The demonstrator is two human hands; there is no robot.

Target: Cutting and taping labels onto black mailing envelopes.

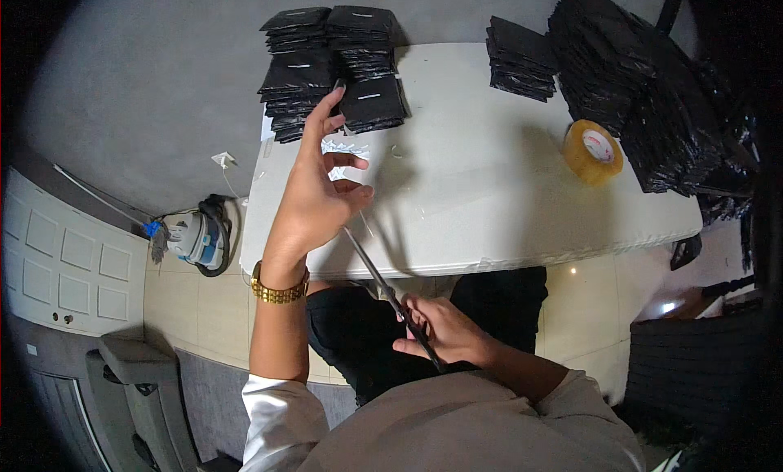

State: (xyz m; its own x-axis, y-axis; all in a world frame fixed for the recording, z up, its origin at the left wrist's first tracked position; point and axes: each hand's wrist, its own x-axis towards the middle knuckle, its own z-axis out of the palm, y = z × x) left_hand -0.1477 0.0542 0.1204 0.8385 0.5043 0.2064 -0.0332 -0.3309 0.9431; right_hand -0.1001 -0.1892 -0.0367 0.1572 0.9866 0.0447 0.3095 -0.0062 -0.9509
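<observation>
My left hand [320, 193] is raised over the table's left part, fingers curved and apart, with no object visible in its grasp. A gold wristband [279, 291] circles that wrist. In front of my lap my right hand [444, 329] is closed around a long, thin dark strip-like thing [377, 276], perhaps a flat black packet seen edge-on. Its upper end slants up to just below my left thumb. Several small white paper pieces [347, 150] lie beyond my left fingers, partly covered by them.
Stacks of flat black plastic packets [371, 105] stand at the white table's [457, 186] far left. A smaller black stack [520, 60] and a large heap of black plastic packets [620, 72] occupy the right. A roll of yellowish tape [593, 152] lies beside them. A vacuum cleaner [196, 235] stands on the floor.
</observation>
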